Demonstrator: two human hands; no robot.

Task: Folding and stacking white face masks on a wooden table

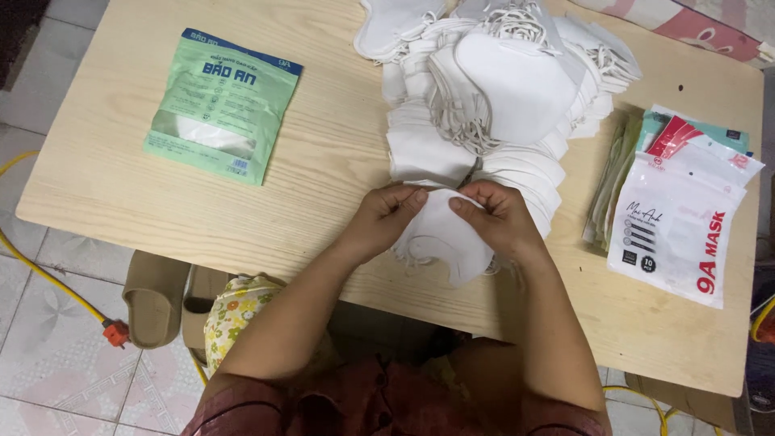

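Both hands at the near edge of the pale wooden table (323,178): left hand (383,220) and right hand (496,218) pinching a small stack of white face masks (440,234) between thumbs and fingers. Just beyond, toward the far edge, a large heap of white masks (500,89). Near the far left corner, a green packet (222,105) lying flat. At the right edge, white and red-printed mask bags (678,226) overlapping.

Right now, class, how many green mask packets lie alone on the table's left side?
1: the green mask packet lies flat at the table's far left. Other packets are stacked at the right; some may be hidden.
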